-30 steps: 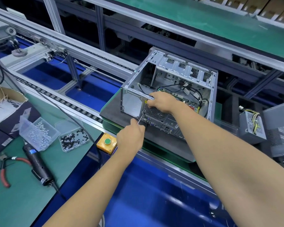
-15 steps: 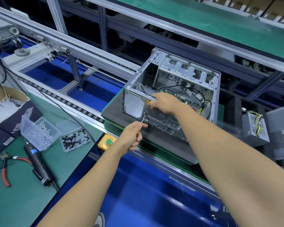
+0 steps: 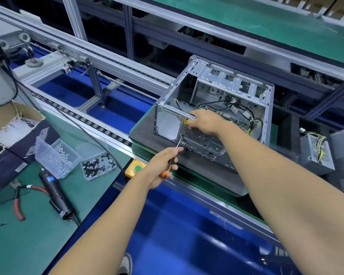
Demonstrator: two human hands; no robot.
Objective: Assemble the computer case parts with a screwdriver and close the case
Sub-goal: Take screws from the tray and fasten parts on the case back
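Observation:
An open silver computer case [image 3: 234,80] lies on its side on a dark pallet [image 3: 145,138], its rear panel facing me and cables and a board visible inside. My left hand [image 3: 160,167] grips a screwdriver [image 3: 170,164] with an orange-and-black handle. Its thin shaft points up to the rear panel just left of the fan grille [image 3: 197,134]. My right hand [image 3: 206,122] grips the top edge of the rear panel above the grille.
On the green bench at left stand a clear box of silver screws [image 3: 57,157], a tray of black screws [image 3: 98,165], an electric screwdriver [image 3: 55,192] and red-handled pliers [image 3: 18,203]. A yellow button box [image 3: 135,169] sits by the conveyor rail. A power supply [image 3: 316,151] lies right of the case.
My left hand has rolled outward around the screwdriver, so the orange handle now shows between the fingers. The right hand stays on the case edge.

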